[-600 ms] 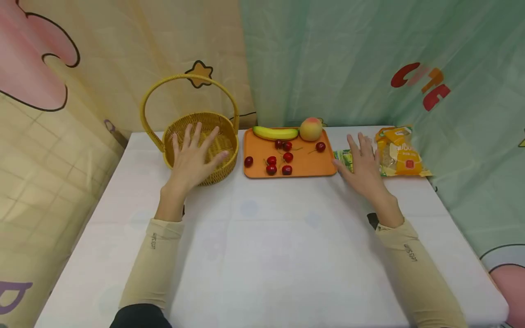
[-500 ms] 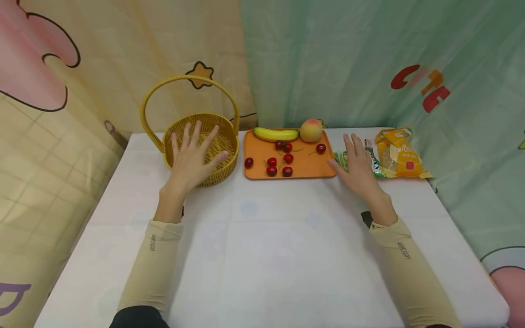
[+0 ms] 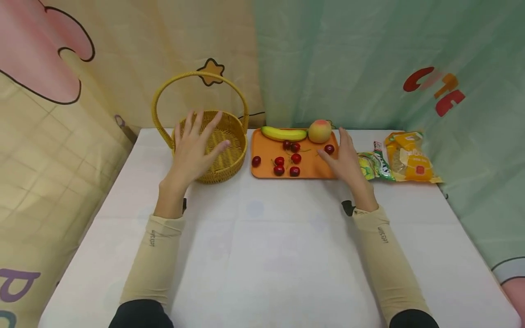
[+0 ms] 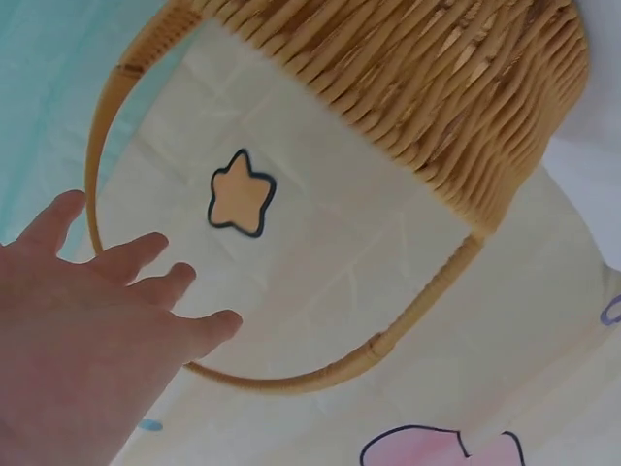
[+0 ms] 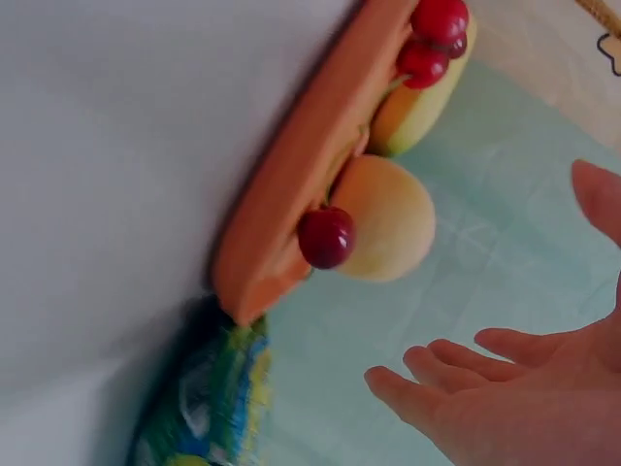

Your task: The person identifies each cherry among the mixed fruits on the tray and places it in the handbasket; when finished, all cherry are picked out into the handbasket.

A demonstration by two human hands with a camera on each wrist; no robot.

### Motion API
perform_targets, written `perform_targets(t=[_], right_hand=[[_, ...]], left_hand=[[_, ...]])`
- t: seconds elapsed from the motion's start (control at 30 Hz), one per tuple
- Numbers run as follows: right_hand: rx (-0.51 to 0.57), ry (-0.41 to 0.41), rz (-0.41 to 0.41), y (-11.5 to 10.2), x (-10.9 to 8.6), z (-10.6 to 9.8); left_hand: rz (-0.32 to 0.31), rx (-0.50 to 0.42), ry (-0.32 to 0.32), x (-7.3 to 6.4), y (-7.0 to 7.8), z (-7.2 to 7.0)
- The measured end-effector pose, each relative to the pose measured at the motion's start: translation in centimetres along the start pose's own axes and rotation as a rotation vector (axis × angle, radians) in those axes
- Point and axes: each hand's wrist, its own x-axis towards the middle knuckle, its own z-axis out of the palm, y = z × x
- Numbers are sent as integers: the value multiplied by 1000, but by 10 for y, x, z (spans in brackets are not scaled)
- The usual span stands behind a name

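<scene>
My left hand, fingers spread and holding nothing, hovers over the near left side of a yellow wicker basket with a tall arched handle. In the left wrist view the fingers overlap that handle. My right hand is also spread and holds nothing, at the right end of an orange tray. On the tray lie a banana, a peach and several cherries. One cherry sits beside the peach in the right wrist view, a little away from my fingertips.
Right of the tray lie a green snack packet and an orange and yellow bag. A white cloth covers the table. Printed curtains hang behind its far edge and at the sides.
My right hand has moved left from in front of the green packet to the tray's right end. The left hand stays by the basket. The head view has shifted slightly.
</scene>
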Motion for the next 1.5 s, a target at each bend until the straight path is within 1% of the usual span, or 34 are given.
perform_targets(t=[0.13, 0.23, 0.33, 0.4, 0.43, 0.5, 0.6, 0.67, 0.77, 0.83, 0.93, 1.07, 1.17, 1.33, 1.43, 1.5], right_hand=[[-28, -21, 18, 10, 1, 6], [-26, -31, -3, 17, 1, 9], [-14, -32, -49, 19, 2, 12], [-15, -39, -72, 20, 2, 15], [-19, -44, -80, 20, 2, 17], [-32, -58, -83, 22, 3, 20], [-47, -83, -72, 24, 3, 23], [-53, -93, -63, 24, 3, 24], [-58, -97, -56, 25, 3, 25], [-64, -96, -62, 26, 3, 26], [-78, -95, -81, 27, 4, 28], [-92, -108, -102, 26, 5, 29], [-94, -125, -118, 24, 6, 29], [-115, -126, -170, 21, 7, 31], [-134, -119, -182, 20, 6, 31], [-144, -121, -180, 19, 5, 32]], left_hand=[[52, -47, 88, 3, 7, -13], [92, -68, 168, 6, 10, -23], [124, -90, 274, 6, 7, -35], [124, -115, 352, 7, 0, -42], [112, -138, 381, 7, -4, -44], [68, -215, 416, 6, -15, -48], [-34, -345, 424, 5, -31, -51], [-100, -411, 424, 4, -39, -53], [-184, -471, 422, 0, -43, -57], [-235, -525, 398, -4, -43, -60], [-314, -629, 317, -7, -50, -61], [-412, -798, 170, -9, -77, -50], [-447, -906, 92, -8, -96, -38], [-482, -1048, 31, -9, -119, -22], [-516, -1083, -43, -10, -132, -11], [-532, -1079, -108, -11, -140, -4]])
